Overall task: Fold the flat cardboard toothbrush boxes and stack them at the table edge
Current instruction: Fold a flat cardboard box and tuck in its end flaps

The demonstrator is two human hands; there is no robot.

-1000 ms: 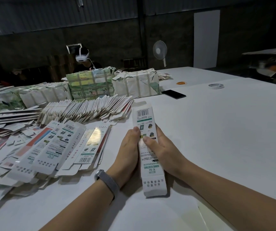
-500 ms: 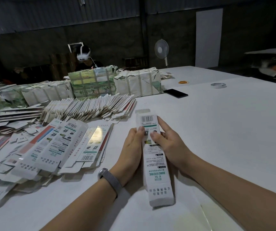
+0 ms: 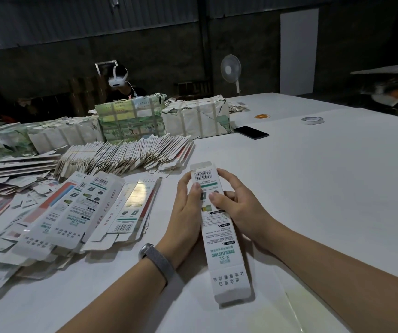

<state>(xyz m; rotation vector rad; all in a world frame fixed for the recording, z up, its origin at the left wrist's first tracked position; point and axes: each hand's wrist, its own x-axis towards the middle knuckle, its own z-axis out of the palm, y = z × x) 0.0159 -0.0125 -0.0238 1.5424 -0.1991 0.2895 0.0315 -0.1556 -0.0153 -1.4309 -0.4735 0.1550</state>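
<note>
Dim warehouse walls stand behind a broad white table (image 3: 313, 188). Near its close edge lies a long white printed cardboard toothbrush box (image 3: 219, 231), the landmark. Left hand (image 3: 188, 207) and right hand (image 3: 238, 207) flank its far half, fingers curled round its sides, thumbs pressing on top. Left of the box sprawl loose flat box blanks (image 3: 78, 212); beyond it leans a fanned row of flat blanks (image 3: 126, 156). Folding looks under way; the far end flap probably needs tucking next.

Dim scene; background nearly black. Glare patch on one flat box (image 3: 137, 194). Soft shadows under forearms. Wide-angle bending at edges.
</note>
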